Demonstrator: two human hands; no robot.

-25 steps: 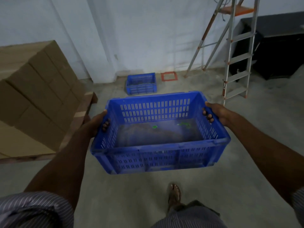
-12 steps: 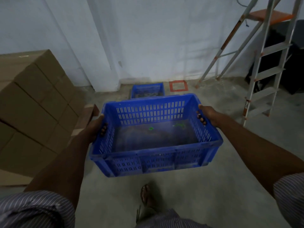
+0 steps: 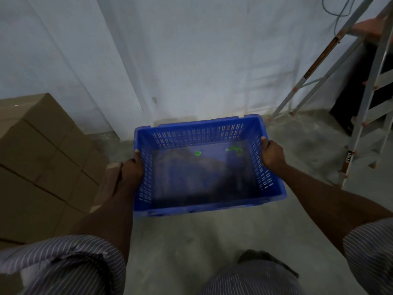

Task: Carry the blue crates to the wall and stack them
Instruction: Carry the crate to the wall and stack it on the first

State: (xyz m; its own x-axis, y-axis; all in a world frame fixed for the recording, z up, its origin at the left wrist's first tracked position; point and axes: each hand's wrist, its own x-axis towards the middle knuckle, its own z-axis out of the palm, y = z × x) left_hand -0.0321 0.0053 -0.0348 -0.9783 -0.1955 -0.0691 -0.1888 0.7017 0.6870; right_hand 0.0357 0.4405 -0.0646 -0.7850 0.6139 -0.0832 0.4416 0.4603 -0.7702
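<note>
Left hand (image 3: 133, 169) clamped on the near-left side wall of the blue crate (image 3: 197, 137), thumb hooked up over the rim. Right hand (image 3: 271, 155) does the same on the opposite wall, thumb on top, the fingers out of sight against the outside. A grip on each short side, arms spread, and that makes sense: the load is shared evenly and the crate rides level, open side up, with a clear look down into it.

The crate itself hangs in the air out in front of the person, above the concrete floor (image 3: 212, 235), and its far edge is near the foot of the white wall (image 3: 191, 60). Inside there's only a couple of green scraps (image 3: 197, 153) on the bottom, so it should be light.

To the left, a stack of cardboard boxes (image 3: 38, 156); off to the right, a stepladder (image 3: 361, 107). The gap between them looks like the drop zone.

Whatever sits on the floor directly under the crate is hidden, so I can't tell if there's one to land on. By my read, the carry is nearly done and the lowering comes next, squared to the wall.
</note>
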